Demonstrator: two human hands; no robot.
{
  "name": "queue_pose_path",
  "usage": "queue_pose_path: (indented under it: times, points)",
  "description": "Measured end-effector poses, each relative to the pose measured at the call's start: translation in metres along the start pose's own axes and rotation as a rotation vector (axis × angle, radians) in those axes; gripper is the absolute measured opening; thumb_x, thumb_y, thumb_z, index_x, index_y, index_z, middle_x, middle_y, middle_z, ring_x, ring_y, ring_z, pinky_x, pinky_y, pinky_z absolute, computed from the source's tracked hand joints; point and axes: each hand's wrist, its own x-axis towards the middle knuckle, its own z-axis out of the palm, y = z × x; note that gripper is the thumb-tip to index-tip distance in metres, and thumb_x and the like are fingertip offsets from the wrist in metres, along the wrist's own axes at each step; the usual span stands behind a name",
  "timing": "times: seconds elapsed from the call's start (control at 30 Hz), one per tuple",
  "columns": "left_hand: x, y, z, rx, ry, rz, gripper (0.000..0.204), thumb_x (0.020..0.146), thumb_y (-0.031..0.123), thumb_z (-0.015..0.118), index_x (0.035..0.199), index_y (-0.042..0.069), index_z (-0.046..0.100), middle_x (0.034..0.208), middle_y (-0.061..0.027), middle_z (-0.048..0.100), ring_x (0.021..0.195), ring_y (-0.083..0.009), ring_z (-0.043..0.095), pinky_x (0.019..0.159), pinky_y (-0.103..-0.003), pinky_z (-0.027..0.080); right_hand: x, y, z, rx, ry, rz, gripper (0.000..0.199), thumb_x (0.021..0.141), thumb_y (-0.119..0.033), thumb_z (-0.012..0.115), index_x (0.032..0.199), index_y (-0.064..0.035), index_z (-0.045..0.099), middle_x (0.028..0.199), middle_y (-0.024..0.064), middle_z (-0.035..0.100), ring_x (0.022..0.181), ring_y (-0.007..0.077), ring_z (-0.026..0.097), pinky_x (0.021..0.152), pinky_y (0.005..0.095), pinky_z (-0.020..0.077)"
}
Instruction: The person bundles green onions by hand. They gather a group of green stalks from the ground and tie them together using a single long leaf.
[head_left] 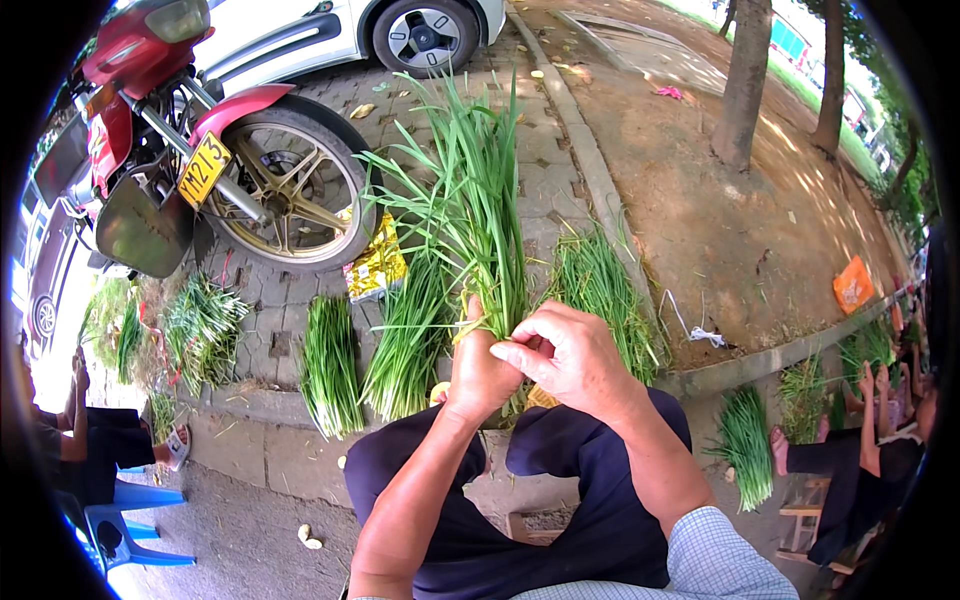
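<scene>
An upright bunch of garlic chives (490,210) is gripped low down in my left hand (478,375), its long green leaves fanning out above the fist. Close against it, my right hand (578,358) is closed in a pinch at the lower stalks. What lies between those fingertips is too small to make out. Two laid-out piles, a neat chive bundle (331,365) and a longer chive heap (410,345), rest on the paving to the left of my hands. A looser chive heap (600,295) lies to the right.
A red motorcycle (240,120) stands at the left, with a yellow packet (378,262) by its front wheel. A stone kerb (590,170) borders bare soil and trees (742,90). People sit at both sides; a blue stool (125,520) is at the left, more chives (745,450) at the right.
</scene>
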Motion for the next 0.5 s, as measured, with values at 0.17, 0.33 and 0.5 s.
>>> queue_pose_path:
  times: [0.17,0.33,0.5]
  points:
    - [0.005,-0.004,0.002,0.085,0.013,0.088,0.056,0.074,0.012,0.072,0.117,-0.007,0.043,0.092,-0.0156,0.066,0.084,-0.0240,0.065,0.077,-0.033,0.049,0.002,0.007,-0.006,-0.051,-0.074,-0.079,0.013,0.079,-0.012,0.070,0.077,-0.0013,0.062,0.070,0.0099,0.059,0.059,0.0244,0.059,0.054,0.0337,0.0481]
    - [0.003,0.003,0.000,0.045,-0.008,0.038,0.055,0.073,0.009,0.071,0.118,-0.006,0.043,0.096,-0.0163,0.066,0.087,-0.0238,0.064,0.079,-0.034,0.049,0.004,0.010,-0.017,0.132,-0.117,-0.010,0.007,0.080,-0.006,0.066,0.079,-0.0006,0.062,0.070,0.0084,0.060,0.058,0.0197,0.058,0.053,0.0295,0.0473]
    - [0.003,0.018,-0.002,0.043,-0.022,-0.020,0.051,0.073,0.008,0.071,0.115,-0.005,0.044,0.091,-0.0127,0.065,0.081,-0.0209,0.062,0.076,-0.032,0.049,0.003,0.015,-0.022,0.407,-0.092,0.212,0.006,0.084,-0.002,0.063,0.081,0.0028,0.061,0.071,0.0023,0.060,0.056,0.0065,0.054,0.050,0.0208,0.0437]
